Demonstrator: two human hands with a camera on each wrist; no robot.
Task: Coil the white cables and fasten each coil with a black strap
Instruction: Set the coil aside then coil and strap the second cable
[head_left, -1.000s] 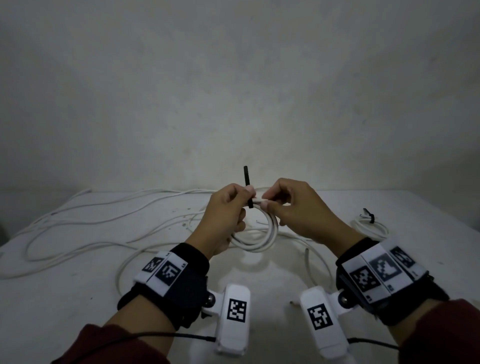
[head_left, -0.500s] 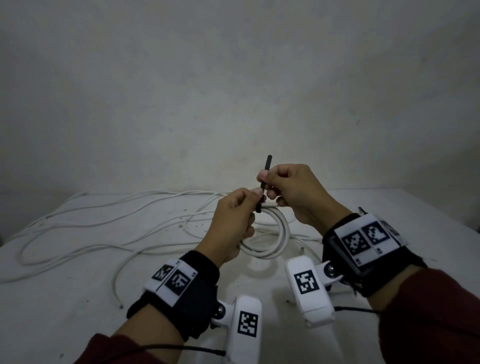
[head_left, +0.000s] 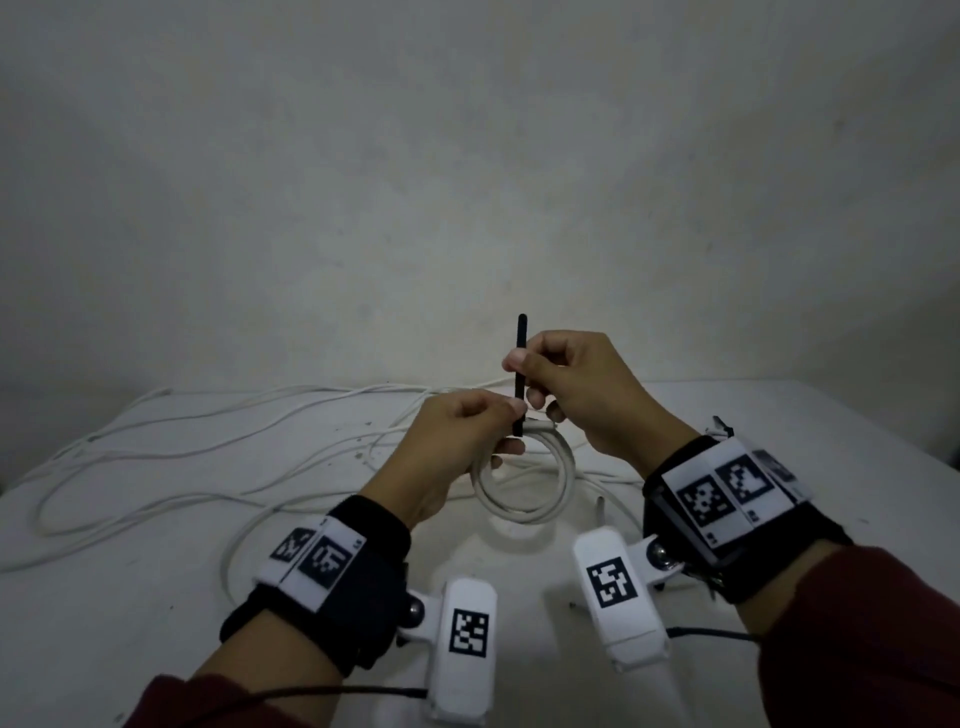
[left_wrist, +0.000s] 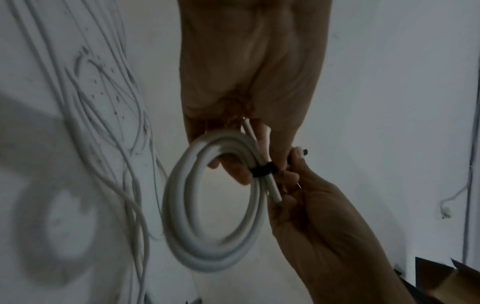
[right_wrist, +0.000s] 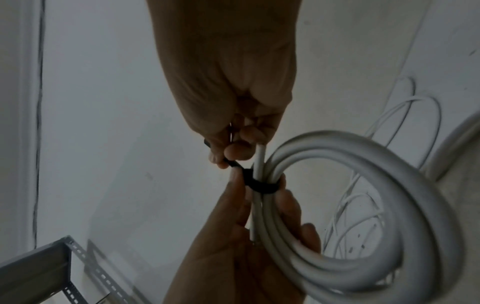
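Note:
A small coil of white cable (head_left: 524, 493) hangs above the white table, gripped at its top by my left hand (head_left: 511, 418). A black strap (head_left: 521, 332) is looped around the coil's top and stands upright from it. My right hand (head_left: 524, 371) pinches the strap's free end between thumb and forefinger, just above the left hand. The left wrist view shows the strap (left_wrist: 262, 169) wrapped round the bundled turns of the coil (left_wrist: 182, 205), with a cable end poking out beside it. In the right wrist view the strap (right_wrist: 259, 185) cinches the coil (right_wrist: 363, 205).
Long loose white cables (head_left: 208, 447) sprawl over the left and back of the table (head_left: 156, 597). Another small strapped coil (head_left: 719, 428) lies at the right, mostly hidden behind my right wrist. A grey perforated metal frame (right_wrist: 52, 267) shows below the table edge.
My right hand has left the coil's top, taken the strap's free end and risen with it. The strap now stands taller above the left hand, which has held the coil throughout.

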